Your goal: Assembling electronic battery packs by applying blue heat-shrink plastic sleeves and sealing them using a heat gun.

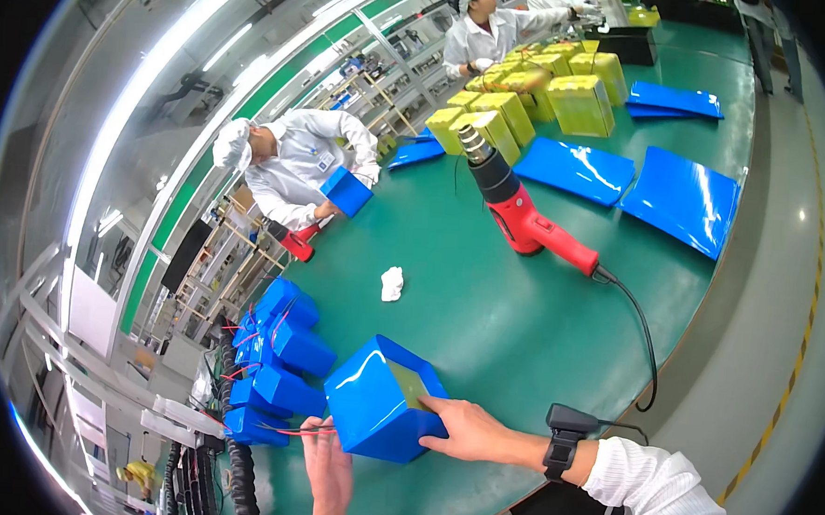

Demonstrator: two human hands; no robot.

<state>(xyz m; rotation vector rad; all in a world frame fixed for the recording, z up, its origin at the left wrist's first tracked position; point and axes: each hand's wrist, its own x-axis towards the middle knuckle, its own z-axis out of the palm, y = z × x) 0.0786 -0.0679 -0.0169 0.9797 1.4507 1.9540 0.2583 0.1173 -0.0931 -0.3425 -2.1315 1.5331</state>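
A block-shaped battery pack (pixel 368 400) in glossy blue shrink film is tilted up off the green table. The film's open end shows the pack's yellowish side. My right hand (pixel 474 432) is closed on the pack's right end, thumb below and fingers along the film's edge. Beside the left end, my left hand (pixel 327 463) has its fingers closed at the red and black wires (pixel 296 430) running out leftward. Their exact hold is partly hidden. A red heat gun (pixel 536 222) stands beyond, nozzle pointing up and away, its cord trailing off the right edge.
Several finished blue packs (pixel 291 349) with wires sit at the left edge. A crumpled white wad (pixel 391 283) lies mid-table. Blue film sleeves (pixel 686 202) and yellow packs (pixel 494 117) are at the far side. A co-worker (pixel 301 163) opposite holds a blue pack and another heat gun.
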